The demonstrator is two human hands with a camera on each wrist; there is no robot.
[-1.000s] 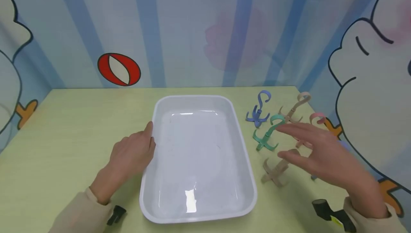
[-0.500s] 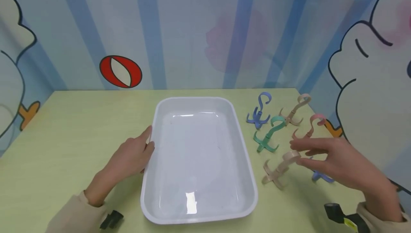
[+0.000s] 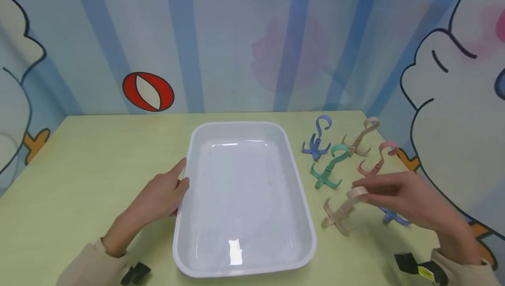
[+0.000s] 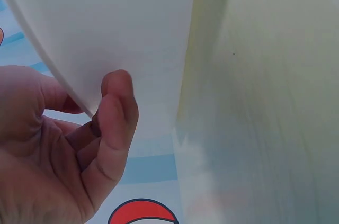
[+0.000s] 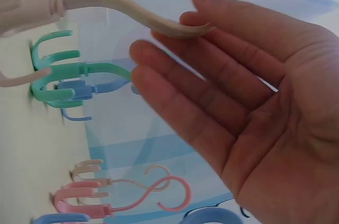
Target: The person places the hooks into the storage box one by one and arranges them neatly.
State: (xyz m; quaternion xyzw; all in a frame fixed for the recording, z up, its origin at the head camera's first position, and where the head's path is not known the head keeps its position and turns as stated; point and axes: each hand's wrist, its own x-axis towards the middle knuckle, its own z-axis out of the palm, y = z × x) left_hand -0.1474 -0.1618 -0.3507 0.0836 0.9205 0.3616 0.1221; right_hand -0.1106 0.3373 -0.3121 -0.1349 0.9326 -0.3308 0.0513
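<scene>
My left hand [image 3: 158, 196] holds the left rim of a white rectangular tray [image 3: 240, 181]. In the left wrist view its curled fingers [image 4: 117, 113] lie against the tray's outer side, below the rim. On the right, my right hand [image 3: 412, 200] pinches the curved top of a beige four-pronged hanging hook [image 3: 337, 219] between thumb and fingers. The right wrist view shows the curl of this beige hook [image 5: 122, 7] at the thumb and fingertips, the other fingers loosely spread. The hook's prongs are at or near the tabletop; I cannot tell whether they touch it.
Several similar hooks stand right of the tray: a green hook [image 3: 326, 174], a blue hook [image 3: 315, 146], another beige hook [image 3: 357, 142] and a pink hook [image 3: 376, 165]. Another blue hook [image 3: 394, 217] is partly behind my right hand. A printed wall [image 3: 236, 40] bounds the yellow-green table [image 3: 118, 146].
My right hand has come down and toward me from beside the green hook to the near beige hook, and its fingers have closed on the curl. The left hand stays at the tray.
</scene>
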